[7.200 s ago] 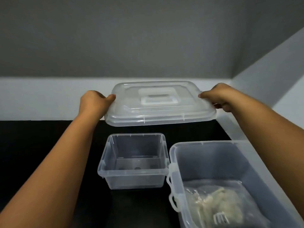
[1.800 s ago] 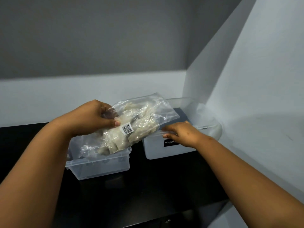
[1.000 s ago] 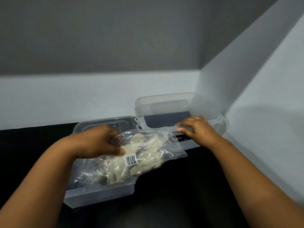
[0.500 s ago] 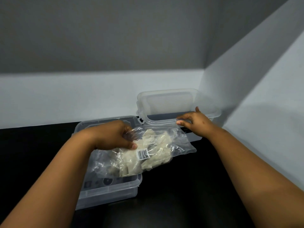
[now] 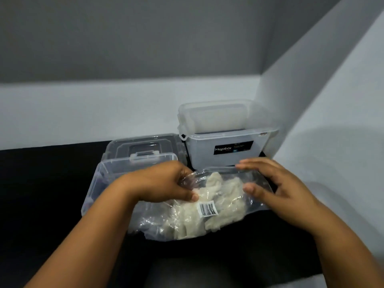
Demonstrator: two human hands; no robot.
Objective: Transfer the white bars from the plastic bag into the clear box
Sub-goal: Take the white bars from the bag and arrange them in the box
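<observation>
A clear plastic bag [image 5: 207,208] with a barcode sticker holds several white bars [image 5: 226,196]. It lies tilted over the right side of the small clear box [image 5: 97,183], which stands open on the black table. My left hand [image 5: 164,183] grips the bag's upper left part, thumb near the sticker. My right hand [image 5: 276,183] holds the bag's right end, fingers over its top edge and thumb on its front. The bag and my left arm hide most of the small box's inside.
The small box's clear lid [image 5: 143,146] lies flat behind it. A larger clear box [image 5: 226,151] with a black Megabox label stands open at the back right, against the grey wall corner. The black table [image 5: 41,194] extends to the left and front.
My right hand left the large box's rim and took the bag's right end. The bag dropped lower and nearer, still over the small box. The camera tilted down.
</observation>
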